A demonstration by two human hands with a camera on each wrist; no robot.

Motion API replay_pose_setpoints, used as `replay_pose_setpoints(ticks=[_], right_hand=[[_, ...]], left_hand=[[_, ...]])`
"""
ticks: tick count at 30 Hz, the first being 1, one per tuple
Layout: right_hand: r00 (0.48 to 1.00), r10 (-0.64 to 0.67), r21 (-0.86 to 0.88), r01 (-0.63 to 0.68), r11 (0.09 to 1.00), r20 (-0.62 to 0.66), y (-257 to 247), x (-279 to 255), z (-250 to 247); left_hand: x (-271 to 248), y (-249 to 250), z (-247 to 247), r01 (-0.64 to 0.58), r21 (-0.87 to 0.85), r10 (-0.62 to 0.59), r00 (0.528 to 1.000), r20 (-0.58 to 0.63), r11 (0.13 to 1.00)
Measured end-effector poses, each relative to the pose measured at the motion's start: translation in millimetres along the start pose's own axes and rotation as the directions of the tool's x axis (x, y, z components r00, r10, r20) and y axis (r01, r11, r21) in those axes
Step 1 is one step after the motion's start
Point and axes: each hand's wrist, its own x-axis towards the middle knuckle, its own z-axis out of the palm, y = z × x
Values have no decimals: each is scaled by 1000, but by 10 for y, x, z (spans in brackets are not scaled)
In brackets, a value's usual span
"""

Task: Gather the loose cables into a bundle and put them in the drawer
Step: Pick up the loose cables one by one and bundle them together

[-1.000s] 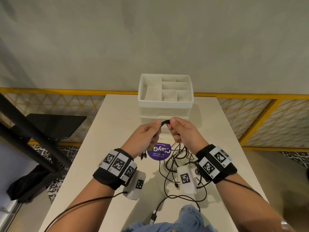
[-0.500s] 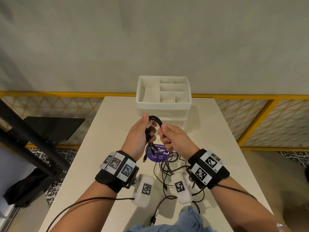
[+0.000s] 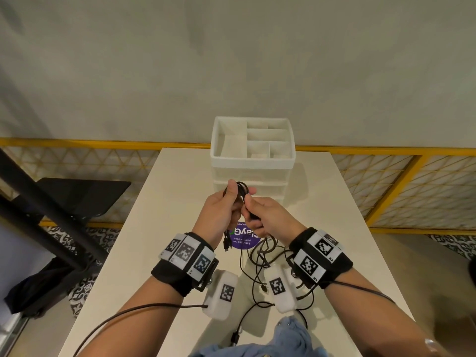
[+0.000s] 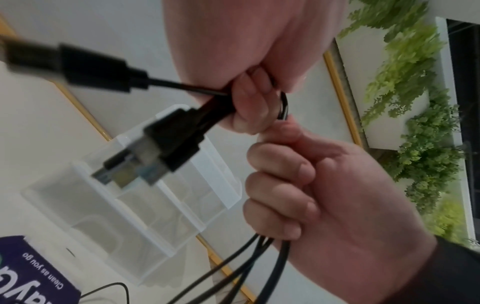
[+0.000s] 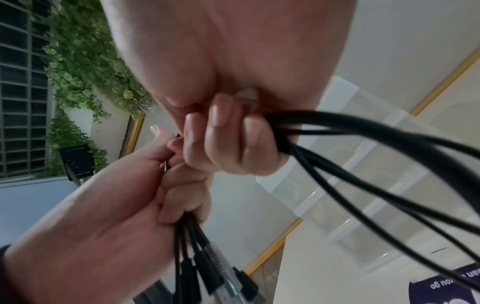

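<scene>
Both hands hold a bunch of black cables (image 3: 240,188) above the white table, just in front of the white drawer unit (image 3: 252,161). My left hand (image 3: 233,195) grips a folded loop of them, and the plugs (image 3: 226,242) dangle below its palm. In the left wrist view the USB plugs (image 4: 155,156) stick out of the curled left fingers (image 4: 246,111). My right hand (image 3: 251,211) touches the left and is closed round the strands (image 5: 363,142). These trail down to a loose tangle (image 3: 260,257) on the table. The unit's drawers look closed and its top tray is bare.
A round purple sticker (image 3: 244,239) lies on the table (image 3: 322,228) under the hands. Blue cloth (image 3: 291,338) lies at the near edge. A yellow railing (image 3: 386,155) runs behind the table. A black stand (image 3: 51,215) is at the left.
Both hands rose slightly toward the drawer unit. The single arc of cable between them is now a folded loop in the left hand, with less slack on the table.
</scene>
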Motion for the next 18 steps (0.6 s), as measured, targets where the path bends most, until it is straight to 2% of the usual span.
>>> replay_pose_setpoints(ticks=[4,7,11,14,16,18], right_hand=[[1000,-2,-10,2,1000,-7,24,13,-20],[1000,-6,-4,6,1000,-23,26,25,-40],[1000,4,-35,-4,999,0,65,74,-3],[1000,-7,4,7,1000,10,177,96,-10],[999,-34,22,33,999,27,263,84,-47],[998,-43,23,42,999,36,356,79,-92]], left_hand=[[30,12,-14,49,62,-52,998,42,997],[39,-4,1,63,42,-64,997,47,997],[53,54,90,30,-88,-43,988,-148,996],[138,155,-19,-65,-187,9,958,-288,980],[185,197,-134,-110,-263,25,951,-309,958],[187,208,-190,-131,-340,33,960,-280,931]])
